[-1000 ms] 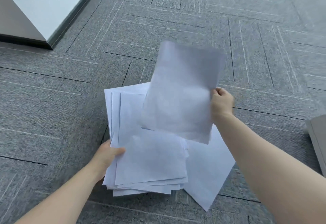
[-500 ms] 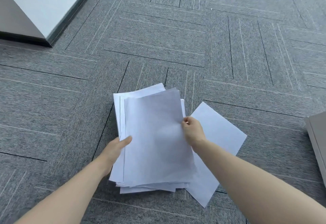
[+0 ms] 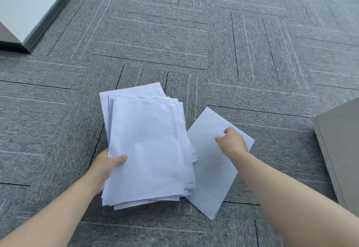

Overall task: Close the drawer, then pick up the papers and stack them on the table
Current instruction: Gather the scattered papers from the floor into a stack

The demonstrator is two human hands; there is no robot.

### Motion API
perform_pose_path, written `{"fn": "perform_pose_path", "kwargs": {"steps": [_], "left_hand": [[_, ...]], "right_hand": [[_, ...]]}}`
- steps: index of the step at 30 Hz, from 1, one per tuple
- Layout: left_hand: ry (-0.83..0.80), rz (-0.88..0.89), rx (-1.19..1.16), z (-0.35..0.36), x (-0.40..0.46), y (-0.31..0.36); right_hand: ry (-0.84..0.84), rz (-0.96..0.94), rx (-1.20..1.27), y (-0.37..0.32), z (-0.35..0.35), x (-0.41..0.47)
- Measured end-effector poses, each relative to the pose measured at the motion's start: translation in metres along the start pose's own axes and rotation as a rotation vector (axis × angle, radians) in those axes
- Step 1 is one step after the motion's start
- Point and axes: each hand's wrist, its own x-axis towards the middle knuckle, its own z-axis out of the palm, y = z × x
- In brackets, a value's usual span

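Left hand (image 3: 108, 166) grips the stack (image 3: 147, 149) at centre frame; right hand (image 3: 232, 141), fingers curled, touches the loose sheet (image 3: 211, 178). Light, limp, slippery: probably best lifted by an edge.

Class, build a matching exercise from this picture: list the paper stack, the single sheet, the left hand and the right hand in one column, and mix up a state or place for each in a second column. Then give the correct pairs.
Column one:
1. paper stack
2. single sheet
3. left hand
4. right hand

Column two:
A. over the lone sheet, fingers curled
B. grips the stack's left edge, thumb on top
C. flat on the carpet, right of the stack
D. many white sheets, edges uneven

Pairs: 1-D, 2-C, 3-B, 4-A
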Motion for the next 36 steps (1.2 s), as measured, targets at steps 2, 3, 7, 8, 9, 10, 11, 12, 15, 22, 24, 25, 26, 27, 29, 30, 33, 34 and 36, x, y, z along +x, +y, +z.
{"fn": "perform_pose_path", "kwargs": {"steps": [2, 3, 7, 8, 9, 10, 11, 12, 15, 22, 24, 25, 26, 27, 29, 30, 33, 34, 36], "left_hand": [[-0.004, -0.011, -0.035, -0.001, 0.001, 0.001], [-0.009, -0.013, -0.057, -0.001, 0.002, 0.0], [-0.031, -0.003, -0.115, 0.004, 0.0, 0.003], [-0.035, 0.0, -0.126, 0.006, -0.001, 0.004], [-0.038, 0.005, -0.129, 0.007, -0.003, 0.005], [-0.038, 0.009, -0.127, 0.009, -0.004, 0.006], [-0.038, 0.013, -0.124, 0.011, -0.005, 0.007], [-0.042, 0.016, -0.124, 0.012, -0.006, 0.008], [-0.04, 0.017, -0.119, 0.014, -0.007, 0.009], [-0.036, 0.019, -0.121, 0.017, -0.008, 0.007], [-0.036, 0.018, -0.121, 0.018, -0.007, 0.007], [-0.036, 0.015, -0.119, 0.017, -0.006, 0.006], [-0.039, 0.012, -0.114, 0.017, -0.006, 0.006], [-0.042, 0.008, -0.111, 0.018, -0.006, 0.006], [-0.045, 0.002, -0.108, 0.017, -0.006, 0.005], [-0.047, 0.001, -0.108, 0.018, -0.006, 0.005], [-0.05, 0.006, -0.102, 0.018, -0.006, 0.005], [-0.048, 0.008, -0.1, 0.018, -0.006, 0.005], [-0.045, 0.016, -0.098, 0.019, -0.006, 0.004]], "right_hand": [[0.068, 0.132, -0.041, 0.021, -0.021, 0.006], [0.072, 0.191, -0.053, 0.031, -0.029, 0.006], [-0.046, 0.245, -0.147, 0.054, -0.032, 0.001], [-0.063, 0.243, -0.166, 0.056, -0.029, 0.0], [-0.071, 0.245, -0.178, 0.057, -0.026, -0.002], [-0.067, 0.252, -0.174, 0.056, -0.024, -0.004], [-0.056, 0.272, -0.15, 0.055, -0.022, -0.005], [-0.044, 0.305, -0.106, 0.054, -0.021, -0.006], [-0.011, 0.391, 0.037, 0.055, -0.013, -0.005], [0.029, 0.475, 0.207, 0.049, -0.005, 0.006], [0.013, 0.482, 0.21, 0.051, -0.002, 0.011], [0.003, 0.478, 0.211, 0.051, -0.001, 0.013], [0.002, 0.471, 0.22, 0.052, 0.0, 0.014], [0.016, 0.463, 0.233, 0.052, 0.001, 0.014], [0.041, 0.423, 0.259, 0.05, 0.001, 0.01], [0.056, 0.376, 0.272, 0.05, 0.001, 0.008], [0.153, 0.185, 0.327, 0.047, 0.001, 0.005], [0.202, 0.128, 0.38, 0.045, 0.0, 0.005], [0.305, 0.042, 0.553, 0.035, -0.008, 0.002]]}}
